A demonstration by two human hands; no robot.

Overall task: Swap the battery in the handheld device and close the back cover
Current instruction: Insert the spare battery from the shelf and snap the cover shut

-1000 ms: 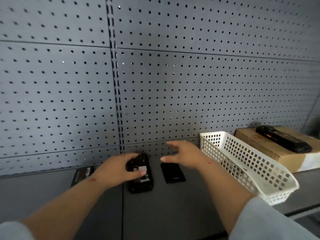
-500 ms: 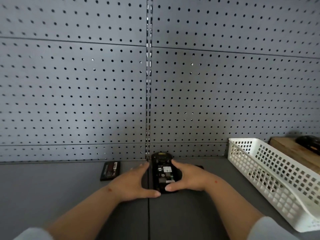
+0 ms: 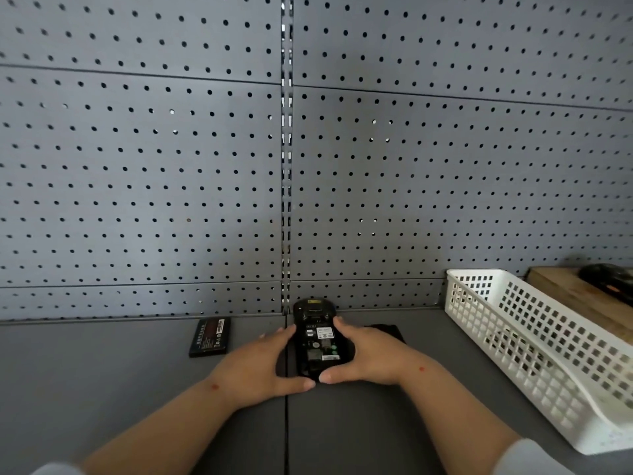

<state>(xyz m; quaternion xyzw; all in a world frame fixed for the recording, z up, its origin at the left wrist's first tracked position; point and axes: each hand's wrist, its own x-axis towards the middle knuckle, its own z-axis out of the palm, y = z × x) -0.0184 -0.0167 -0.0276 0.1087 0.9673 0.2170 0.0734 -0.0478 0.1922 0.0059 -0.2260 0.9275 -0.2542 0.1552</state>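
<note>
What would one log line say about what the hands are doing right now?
stage: battery bay open | left hand and right hand: cupping device on table | battery: lying left, untouched | cover: behind right hand, off

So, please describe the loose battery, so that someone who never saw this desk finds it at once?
Find the vertical seam in the grey pegboard wall and follow it down to the desk, where both hands hold the open handheld device. The battery lies flat left of the left hand, apart from it: a thin black slab, the only one with a red printed label.

Device between both hands — battery left, basket right.
</note>
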